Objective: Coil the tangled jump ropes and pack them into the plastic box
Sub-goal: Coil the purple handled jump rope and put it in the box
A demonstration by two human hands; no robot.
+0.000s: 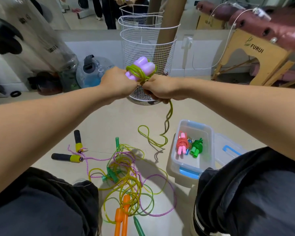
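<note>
Your knees: in dark trousers (41,201), at the bottom edge.
Floor (126,116): carries all below.
Tangle (126,181): yellow, green and purple ropes knotted between your legs, 2 orange handles (122,217) nearest you.
Plastic box (209,133): open, right of the tangle, holding 2 coiled ropes.
Your left hand (117,81): fingers curled round the purple handles (142,68).
Your right hand (160,90): fingers gripping the green rope (168,116), which trails to the floor.
</note>
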